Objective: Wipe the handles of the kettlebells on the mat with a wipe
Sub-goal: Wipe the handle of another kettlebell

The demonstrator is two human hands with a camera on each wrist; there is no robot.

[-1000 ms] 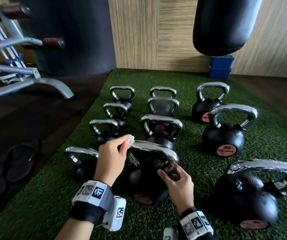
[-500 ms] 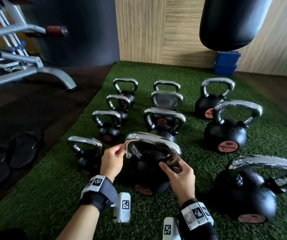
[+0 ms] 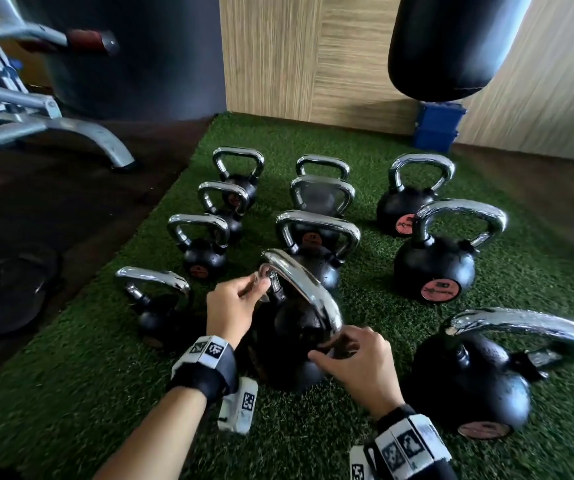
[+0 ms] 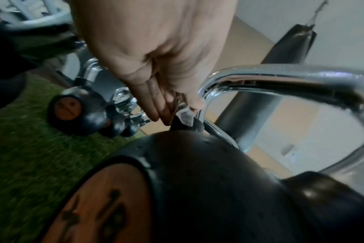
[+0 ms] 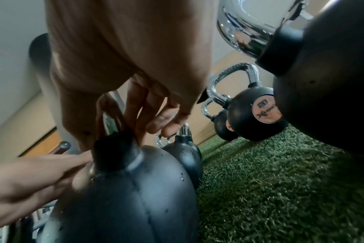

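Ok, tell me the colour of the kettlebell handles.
Shiny chrome silver handles on black kettlebells, clearest in the head view.

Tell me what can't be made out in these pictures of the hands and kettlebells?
- Wipe: only a pale scrap shows below the left hand; fingers hide the rest in the left wrist view.
- Right hand: whether it holds anything is hidden by the kettlebell handle in the head view.
- Nearest label: print blurred.
- Near-right kettlebell: motion blur smears its handle.
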